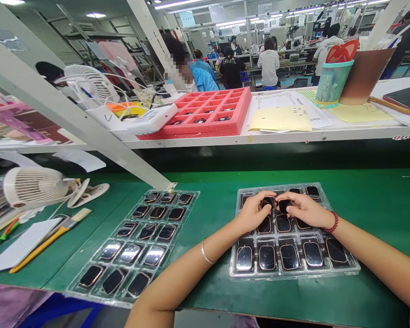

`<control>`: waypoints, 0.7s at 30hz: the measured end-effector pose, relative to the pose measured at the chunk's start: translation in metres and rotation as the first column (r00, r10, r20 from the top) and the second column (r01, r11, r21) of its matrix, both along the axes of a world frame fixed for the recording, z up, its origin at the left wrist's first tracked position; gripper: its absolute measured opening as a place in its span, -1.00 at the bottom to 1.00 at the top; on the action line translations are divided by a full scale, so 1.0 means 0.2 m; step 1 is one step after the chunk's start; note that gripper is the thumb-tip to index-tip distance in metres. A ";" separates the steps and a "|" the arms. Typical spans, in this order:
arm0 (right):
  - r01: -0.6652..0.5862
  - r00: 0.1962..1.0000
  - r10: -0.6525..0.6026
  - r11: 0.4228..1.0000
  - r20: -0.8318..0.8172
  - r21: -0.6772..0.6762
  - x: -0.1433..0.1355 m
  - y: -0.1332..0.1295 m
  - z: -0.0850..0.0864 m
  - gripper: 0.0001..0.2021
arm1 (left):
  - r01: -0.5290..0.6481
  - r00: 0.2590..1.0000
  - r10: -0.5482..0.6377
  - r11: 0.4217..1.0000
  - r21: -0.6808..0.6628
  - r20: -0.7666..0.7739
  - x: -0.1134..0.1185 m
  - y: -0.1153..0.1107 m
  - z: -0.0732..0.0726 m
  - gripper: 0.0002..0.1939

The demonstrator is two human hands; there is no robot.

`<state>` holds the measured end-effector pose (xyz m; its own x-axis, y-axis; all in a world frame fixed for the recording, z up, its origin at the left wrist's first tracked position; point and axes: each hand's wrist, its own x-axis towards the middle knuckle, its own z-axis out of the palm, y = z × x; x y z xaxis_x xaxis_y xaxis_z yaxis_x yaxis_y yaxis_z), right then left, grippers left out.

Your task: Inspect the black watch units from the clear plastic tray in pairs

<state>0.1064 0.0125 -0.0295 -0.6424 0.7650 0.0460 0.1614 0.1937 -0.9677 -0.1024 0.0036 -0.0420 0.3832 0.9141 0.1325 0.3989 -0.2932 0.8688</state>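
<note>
Both hands are over the right clear plastic tray (pixel 294 274), whose pockets hold several dark, square watch faces with rounded corners. Between the thumb and fingers of my left hand (pixel 254 212) is one watch face (pixel 268 201). A second watch face (pixel 284 205) is pinched in my right hand (pixel 305 209), close beside the first. My fingertips nearly meet above the tray's middle. Farther left lies another clear tray (pixel 177 241), also filled with watch faces; neither hand touches it. My hands cover some of the right tray's pockets.
A slanted white post (pixel 123 159) comes down behind the left tray. At the left are a small fan (pixel 37 187), a brush (pixel 51 241) and a white sheet (pixel 23 246). Above, a shelf (pixel 208 142) bears a red foam tray (pixel 242 114) and a cup (pixel 335 84). People work farther back.
</note>
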 end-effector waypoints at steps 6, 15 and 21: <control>-0.004 1.000 0.004 1.000 0.001 0.000 0.00 0.00 0.00 -0.62 | 0.001 1.000 -0.001 1.000 0.011 0.026 0.00 0.00 0.00 -0.63; -0.009 1.000 0.009 1.000 0.000 0.012 0.01 0.01 -0.01 -0.60 | -0.009 0.999 0.008 1.000 0.011 0.033 0.00 0.00 -0.01 -0.62; -0.004 1.000 0.004 1.000 -0.005 0.001 0.00 0.00 -0.01 -0.62 | -0.004 0.999 0.004 1.000 0.004 0.034 0.00 0.00 -0.01 -0.61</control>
<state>0.1069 0.0134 -0.0313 -0.6451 0.7625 0.0499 0.1560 0.1953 -0.9683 -0.1022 0.0045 -0.0433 0.3750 0.9149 0.1492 0.3704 -0.2954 0.8806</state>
